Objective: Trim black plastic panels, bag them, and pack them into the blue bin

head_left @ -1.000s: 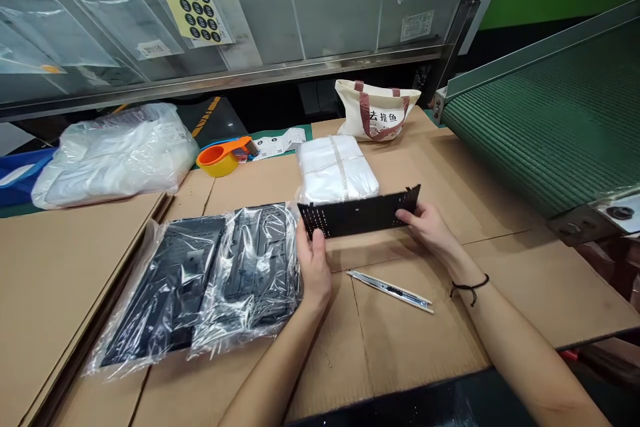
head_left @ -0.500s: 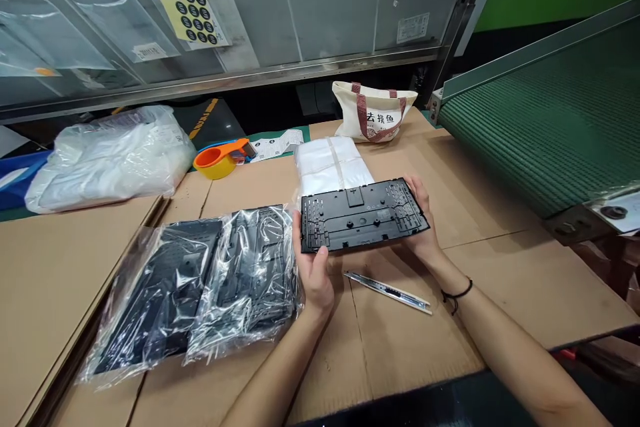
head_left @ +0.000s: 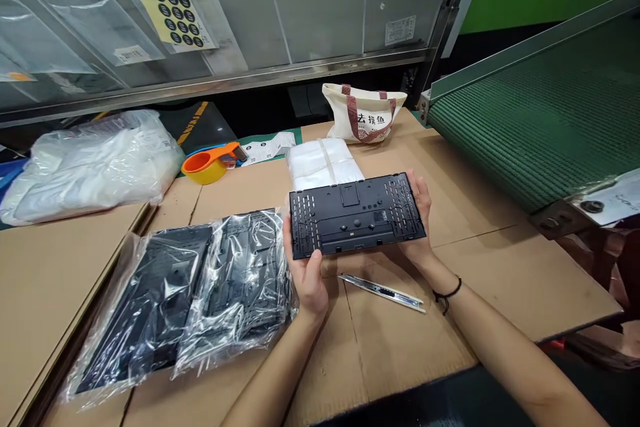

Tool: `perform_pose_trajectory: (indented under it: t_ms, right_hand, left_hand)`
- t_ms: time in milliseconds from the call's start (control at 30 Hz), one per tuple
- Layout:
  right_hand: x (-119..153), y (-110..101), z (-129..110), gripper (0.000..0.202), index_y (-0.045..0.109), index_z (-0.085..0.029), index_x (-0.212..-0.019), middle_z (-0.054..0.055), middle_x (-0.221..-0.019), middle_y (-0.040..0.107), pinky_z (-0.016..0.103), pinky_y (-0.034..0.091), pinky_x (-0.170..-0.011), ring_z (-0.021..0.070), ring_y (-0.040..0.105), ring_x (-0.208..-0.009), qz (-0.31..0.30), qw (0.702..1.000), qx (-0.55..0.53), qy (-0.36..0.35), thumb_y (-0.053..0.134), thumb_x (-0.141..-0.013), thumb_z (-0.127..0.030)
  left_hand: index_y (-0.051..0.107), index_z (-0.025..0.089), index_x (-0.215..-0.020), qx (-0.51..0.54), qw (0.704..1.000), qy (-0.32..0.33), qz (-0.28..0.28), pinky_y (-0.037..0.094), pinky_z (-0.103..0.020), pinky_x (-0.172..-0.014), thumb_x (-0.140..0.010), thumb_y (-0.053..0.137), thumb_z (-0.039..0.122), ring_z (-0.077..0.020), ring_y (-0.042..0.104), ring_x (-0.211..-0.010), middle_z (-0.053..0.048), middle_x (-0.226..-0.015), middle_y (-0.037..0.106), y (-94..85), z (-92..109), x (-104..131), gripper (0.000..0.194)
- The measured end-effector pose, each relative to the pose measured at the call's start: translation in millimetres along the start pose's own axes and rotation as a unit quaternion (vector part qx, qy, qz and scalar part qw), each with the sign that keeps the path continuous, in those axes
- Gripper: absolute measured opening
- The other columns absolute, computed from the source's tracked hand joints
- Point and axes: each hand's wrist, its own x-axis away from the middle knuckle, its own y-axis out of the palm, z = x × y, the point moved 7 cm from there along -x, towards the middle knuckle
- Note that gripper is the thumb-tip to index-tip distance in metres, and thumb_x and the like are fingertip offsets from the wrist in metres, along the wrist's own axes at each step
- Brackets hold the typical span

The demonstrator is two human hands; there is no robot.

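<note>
A black plastic panel [head_left: 356, 217] with slots near both ends is held up over the cardboard, tilted toward me. My left hand [head_left: 307, 273] grips its left end, thumb on the lower front edge and fingers behind. At the right end, my right hand [head_left: 420, 217] is closed around the edge, its fingers partly hidden behind the panel. Below the panel lies a slim utility knife [head_left: 383, 291] on the cardboard. To the left, black panels in clear plastic bags [head_left: 240, 273] lie side by side, close to my left forearm.
Behind the panel sits a bundle of white plastic bags [head_left: 323, 163], with a cloth tote bag [head_left: 367, 113] farther back. An orange tape dispenser [head_left: 207, 165] and a large plastic-wrapped bundle [head_left: 100, 160] are at back left. A green conveyor belt [head_left: 545, 120] rises on the right.
Both hands have tilted the black panel so its face shows more fully. The whole view has shifted slightly, moving the scene left; the bagged panels and knife lie as before.
</note>
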Motion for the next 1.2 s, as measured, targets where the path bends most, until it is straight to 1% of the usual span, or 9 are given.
perform_pose_trajectory:
  t_ms: [200,433,600,700,833,900,1033,1100,1200]
  right_hand:
    - [-2,3,0,0.074,0.015,-0.039,-0.148,0.004,-0.158,0.022,0.048,0.026,-0.117,0.0237,0.026,-0.144,-0.007,0.999,-0.041,0.013,0.059,-0.088,-0.041]
    - [-2,3,8,0.075,0.020,-0.035,-0.147,0.007,-0.154,0.030,0.045,0.032,-0.114,0.0229,0.033,-0.140,-0.005,0.997,-0.048,0.054,0.062,-0.085,-0.040]
    - [-8,-1,21,0.054,0.047,-0.027,-0.133,0.011,-0.137,0.051,0.046,0.037,-0.110,0.0250,0.049,-0.126,-0.017,0.996,-0.024,0.090,0.062,-0.082,-0.035]
    - [-15,-2,23,0.041,0.064,-0.025,-0.112,0.009,-0.121,0.063,0.048,0.038,-0.107,0.0277,0.054,-0.118,-0.073,0.994,-0.020,0.075,0.072,-0.072,-0.032]
    - [-16,1,37,0.033,0.072,-0.022,-0.092,0.006,-0.097,0.072,0.038,0.051,-0.090,0.0235,0.066,-0.094,-0.192,0.943,-0.169,0.214,0.081,-0.065,-0.037]
    - [-15,-6,46,0.036,0.073,-0.019,-0.081,0.004,-0.081,0.073,0.032,0.056,-0.075,0.0201,0.067,-0.077,-0.197,0.912,-0.222,0.283,0.085,-0.058,-0.044]
    - [-25,-28,59,0.044,0.071,-0.019,-0.080,0.004,-0.075,0.073,0.031,0.057,-0.064,0.0190,0.068,-0.067,-0.111,0.901,-0.267,0.322,0.082,-0.059,-0.056]
    - [-29,-45,71,0.045,0.071,-0.019,-0.084,0.004,-0.082,0.074,0.031,0.058,-0.064,0.0196,0.069,-0.071,0.021,0.887,-0.308,0.344,0.083,-0.058,-0.054]
    - [-26,-63,86,0.039,0.071,-0.020,-0.090,0.002,-0.092,0.074,0.026,0.057,-0.062,0.0160,0.069,-0.074,0.209,0.837,-0.350,0.363,0.084,-0.060,-0.041]
  left_hand:
    - [0.032,0.031,-0.147,0.020,1.000,-0.003,-0.009,0.023,-0.039,-0.119,-0.084,0.056,0.023,-0.0231,0.031,-0.141,0.000,-0.151,0.039,0.3,-1,1,0.067]
    - [0.026,0.033,-0.149,-0.037,0.999,-0.009,-0.019,0.020,-0.036,-0.120,-0.089,0.057,0.036,-0.0246,0.023,-0.144,0.003,-0.157,0.028,1.4,-3,3,0.067]
    - [0.015,0.034,-0.151,-0.129,0.990,0.024,-0.050,0.007,-0.034,-0.121,-0.090,0.054,0.047,-0.0203,0.007,-0.148,0.002,-0.162,0.008,3.0,-2,3,0.074]
    - [0.013,0.032,-0.152,-0.186,0.979,0.060,-0.056,0.003,-0.037,-0.121,-0.092,0.049,0.050,-0.0207,0.005,-0.148,-0.001,-0.161,0.010,0.9,1,3,0.073]
    - [0.015,0.027,-0.152,-0.285,0.956,0.063,-0.031,0.006,-0.045,-0.119,-0.094,0.040,0.053,-0.0248,0.014,-0.146,-0.009,-0.157,0.023,-4.8,3,2,0.068]
    - [0.015,0.026,-0.152,-0.318,0.945,0.055,-0.046,0.009,-0.048,-0.118,-0.096,0.034,0.053,-0.0261,0.018,-0.145,-0.010,-0.156,0.025,-2.4,2,3,0.065]
    - [0.021,0.026,-0.151,-0.336,0.934,0.074,-0.100,0.020,-0.049,-0.114,-0.099,0.031,0.046,-0.0258,0.035,-0.135,-0.012,-0.146,0.041,7.7,2,5,0.057]
    - [0.028,0.024,-0.148,-0.339,0.929,0.084,-0.120,0.028,-0.047,-0.111,-0.099,0.034,0.041,-0.0252,0.040,-0.131,-0.013,-0.141,0.046,10.8,1,4,0.052]
    - [0.043,0.018,-0.135,-0.346,0.919,0.103,-0.159,0.040,-0.042,-0.103,-0.097,0.042,0.032,-0.0236,0.049,-0.123,-0.014,-0.132,0.054,17.5,4,4,0.041]
